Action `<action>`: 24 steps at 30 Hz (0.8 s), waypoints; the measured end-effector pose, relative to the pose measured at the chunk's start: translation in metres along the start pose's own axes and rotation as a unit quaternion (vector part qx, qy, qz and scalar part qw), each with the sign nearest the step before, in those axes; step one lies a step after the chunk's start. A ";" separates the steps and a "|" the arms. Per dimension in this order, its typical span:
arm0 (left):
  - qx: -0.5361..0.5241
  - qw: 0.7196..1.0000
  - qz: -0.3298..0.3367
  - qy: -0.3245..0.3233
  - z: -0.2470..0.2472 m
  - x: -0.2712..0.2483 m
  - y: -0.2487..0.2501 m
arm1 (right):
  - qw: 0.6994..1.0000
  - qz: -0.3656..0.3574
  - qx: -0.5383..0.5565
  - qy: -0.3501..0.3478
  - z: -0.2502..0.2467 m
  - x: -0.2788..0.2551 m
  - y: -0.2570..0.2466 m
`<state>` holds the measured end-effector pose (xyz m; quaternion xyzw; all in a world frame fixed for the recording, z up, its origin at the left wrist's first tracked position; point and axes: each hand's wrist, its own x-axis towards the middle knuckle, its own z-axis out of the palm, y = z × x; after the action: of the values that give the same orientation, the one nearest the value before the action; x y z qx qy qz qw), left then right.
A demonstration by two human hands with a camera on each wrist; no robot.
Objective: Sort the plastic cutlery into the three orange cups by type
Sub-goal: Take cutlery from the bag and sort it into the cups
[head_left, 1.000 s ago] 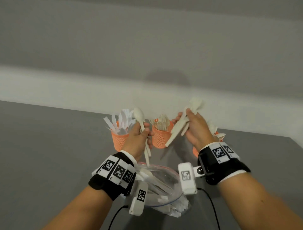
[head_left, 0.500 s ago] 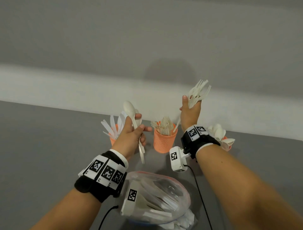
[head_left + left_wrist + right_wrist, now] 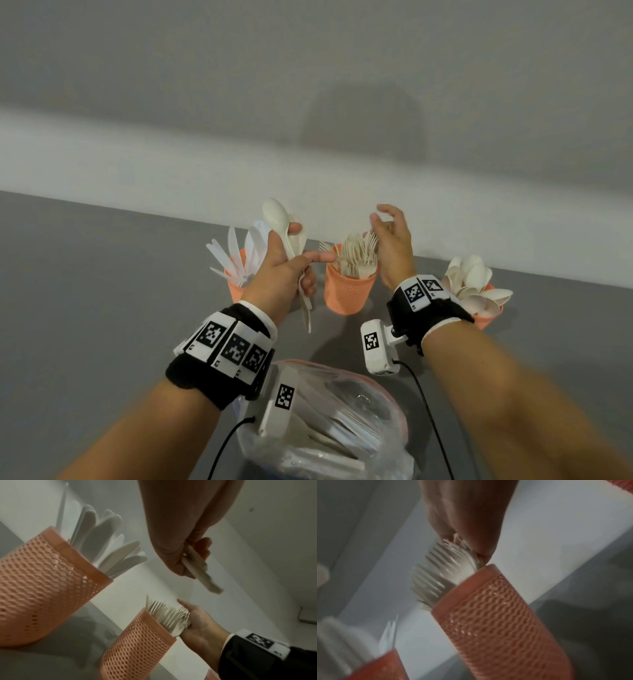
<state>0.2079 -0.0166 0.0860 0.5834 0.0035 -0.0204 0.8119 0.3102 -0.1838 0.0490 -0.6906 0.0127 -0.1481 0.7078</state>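
Note:
Three orange mesh cups stand in a row on the grey table. The left cup (image 3: 235,289) (image 3: 42,588) holds knives, the middle cup (image 3: 346,293) (image 3: 137,643) (image 3: 491,615) holds forks (image 3: 358,251) (image 3: 440,577), and the right cup (image 3: 488,317) holds spoons. My left hand (image 3: 296,255) (image 3: 188,555) grips a few white spoons (image 3: 276,215) by their handles, between the left and middle cups. My right hand (image 3: 388,228) (image 3: 197,620) hovers over the middle cup with fingers spread and relaxed. It holds nothing, and its palm lies against the fork heads.
A clear plastic bag (image 3: 346,414) with more white cutlery lies on the table just in front of me, under my wrists. A white wall runs close behind the cups. Cables trail from both wrist cameras.
My right hand came down with its bundle of forks, let them go into the middle cup and opened. My left hand kept its spoons.

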 end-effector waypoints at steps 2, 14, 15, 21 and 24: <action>-0.001 1.000 -0.004 -0.002 0.001 0.000 0.000 | 0.995 0.013 -0.091 -0.040 -0.001 0.000 0.007; -0.030 0.998 -0.032 -0.044 0.020 -0.015 0.007 | 0.969 -0.013 -0.142 -0.202 0.001 -0.054 -0.081; 0.003 0.998 -0.030 -0.057 0.025 -0.018 0.008 | 0.961 0.008 -0.127 -0.244 0.003 -0.065 -0.090; 0.261 0.956 0.033 -0.128 0.059 -0.038 -0.006 | 0.988 -0.055 -0.069 -0.123 0.001 -0.107 -0.087; 0.288 0.943 0.086 -0.140 0.064 -0.054 -0.014 | 0.994 -0.065 0.003 -0.090 -0.021 -0.115 -0.092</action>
<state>0.1526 -0.0806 0.0948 0.7813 -0.1669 -0.0322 0.6005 0.1781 -0.1787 0.1169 -0.6982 -0.0969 -0.1313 0.6971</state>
